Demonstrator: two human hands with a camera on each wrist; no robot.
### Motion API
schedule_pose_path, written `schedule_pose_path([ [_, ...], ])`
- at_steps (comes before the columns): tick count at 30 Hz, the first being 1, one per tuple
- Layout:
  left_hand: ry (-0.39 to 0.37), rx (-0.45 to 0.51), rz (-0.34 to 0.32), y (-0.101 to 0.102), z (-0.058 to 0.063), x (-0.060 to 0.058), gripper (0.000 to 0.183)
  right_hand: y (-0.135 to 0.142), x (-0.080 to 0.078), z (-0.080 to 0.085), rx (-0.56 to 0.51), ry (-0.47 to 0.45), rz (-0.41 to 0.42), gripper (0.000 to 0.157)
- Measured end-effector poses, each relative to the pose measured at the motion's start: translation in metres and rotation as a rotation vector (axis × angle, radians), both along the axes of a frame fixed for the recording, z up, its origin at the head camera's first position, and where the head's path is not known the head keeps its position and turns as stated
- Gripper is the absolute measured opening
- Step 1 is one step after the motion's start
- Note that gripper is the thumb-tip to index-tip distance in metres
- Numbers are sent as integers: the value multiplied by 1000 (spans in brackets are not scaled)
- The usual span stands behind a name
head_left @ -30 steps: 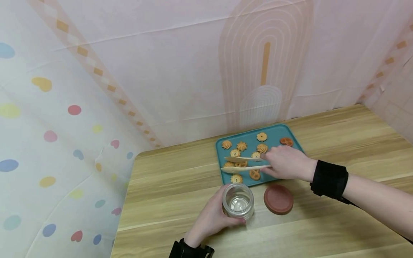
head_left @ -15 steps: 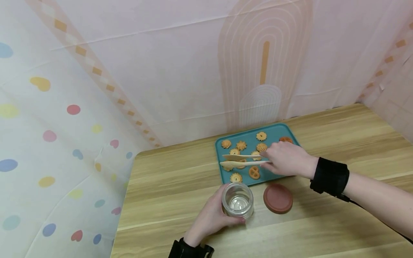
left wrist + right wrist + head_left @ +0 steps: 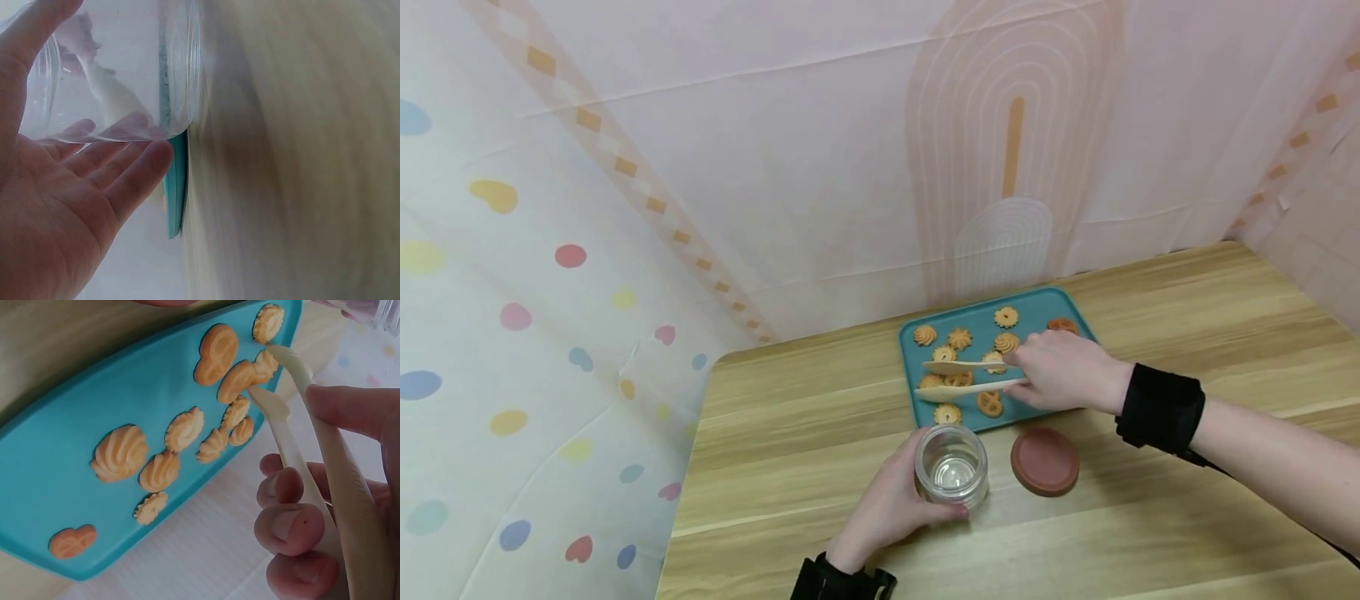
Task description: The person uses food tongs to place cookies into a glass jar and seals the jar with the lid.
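On the near side of the tray, my left hand [image 3: 891,500] holds a clear glass jar [image 3: 952,471], fingers on one side and thumb on the other. The jar is open-topped and nothing shows inside it. My right hand [image 3: 1063,371] grips a pair of pale wooden tongs [image 3: 340,462], thumb on one arm and fingers round the other. The tong arms stand apart over the left part of the teal tray [image 3: 1037,310]. In the right wrist view their tips are right at a pretzel-shaped cookie [image 3: 236,381] and the scalloped cookie [image 3: 265,367] beside it.
Several other cookies lie spread over the tray, among them a swirled cookie [image 3: 120,453] and a darker pretzel cookie [image 3: 72,541]. A round reddish-brown lid [image 3: 1045,462] lies on the wooden table [image 3: 790,433] right of the jar. A patterned cloth [image 3: 820,167] hangs behind.
The tong arms came closer together half a second ago and are spread wider again now. My right hand has shifted slightly toward the back. My left hand and the jar stay put.
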State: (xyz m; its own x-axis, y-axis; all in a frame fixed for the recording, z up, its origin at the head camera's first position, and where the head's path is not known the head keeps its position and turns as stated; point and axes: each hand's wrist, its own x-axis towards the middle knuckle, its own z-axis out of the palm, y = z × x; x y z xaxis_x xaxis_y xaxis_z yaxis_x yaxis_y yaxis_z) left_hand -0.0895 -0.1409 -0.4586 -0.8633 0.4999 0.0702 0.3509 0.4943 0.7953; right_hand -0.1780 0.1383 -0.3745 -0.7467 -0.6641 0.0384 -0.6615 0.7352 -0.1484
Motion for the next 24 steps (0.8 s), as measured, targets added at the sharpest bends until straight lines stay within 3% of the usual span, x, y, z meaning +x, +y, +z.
schedule_pose_path([
  [6,3,8,-8,0,-1,-1,95,-3,-2,-2,-17,24,4,19],
  [24,5,1,-6,0,-2,0,94,3,-4,4,-23,63,16,17],
])
